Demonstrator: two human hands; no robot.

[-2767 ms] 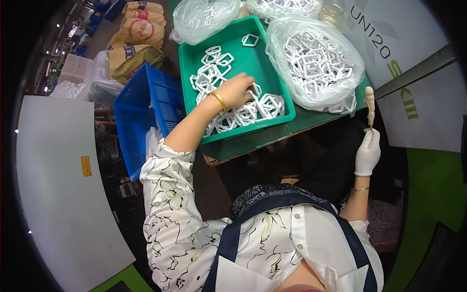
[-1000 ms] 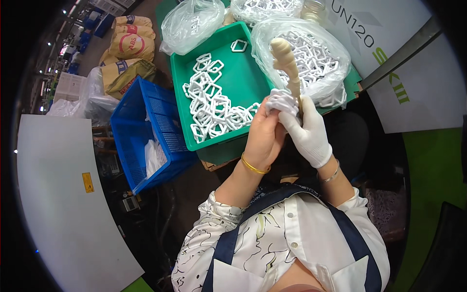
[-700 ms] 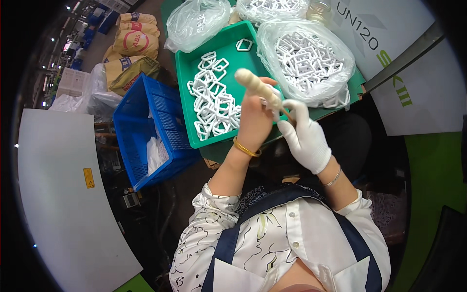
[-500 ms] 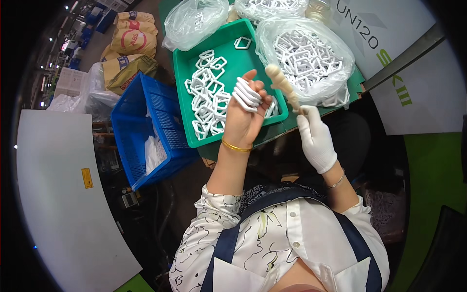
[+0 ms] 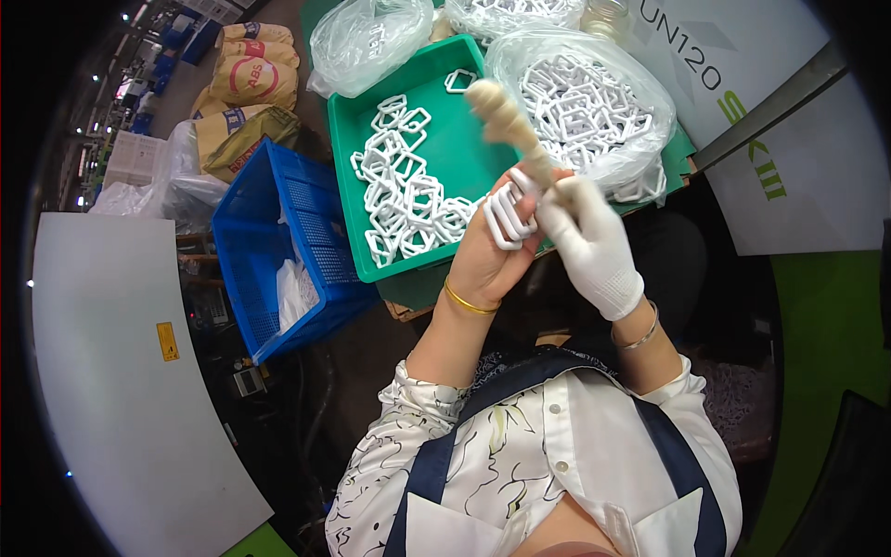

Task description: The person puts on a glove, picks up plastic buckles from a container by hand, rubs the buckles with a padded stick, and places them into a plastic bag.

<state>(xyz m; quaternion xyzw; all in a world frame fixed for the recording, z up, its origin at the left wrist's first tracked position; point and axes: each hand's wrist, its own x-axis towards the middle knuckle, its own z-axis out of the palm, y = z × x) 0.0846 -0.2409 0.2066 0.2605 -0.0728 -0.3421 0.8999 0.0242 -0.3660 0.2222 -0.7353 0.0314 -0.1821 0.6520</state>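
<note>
My bare left hand (image 5: 490, 255) holds a small stack of white square plastic rings (image 5: 506, 215) in front of my chest. My right hand (image 5: 587, 243), in a white glove, grips a cream-coloured tool handle (image 5: 506, 123) that points up and away, its lower end against the ring stack. Just beyond both hands lies a green tray (image 5: 461, 148) with several loose white rings (image 5: 406, 190) spread over its left half.
A clear plastic bag full of white rings (image 5: 583, 102) sits right of the tray, and another clear bag (image 5: 365, 39) behind it. A blue crate (image 5: 269, 243) stands to the left, below table level, with tan sacks (image 5: 249, 84) behind it.
My left hand came back from the tray with rings and met my right hand. The tool swung between upright and tilted, and now leans up-left against the rings.
</note>
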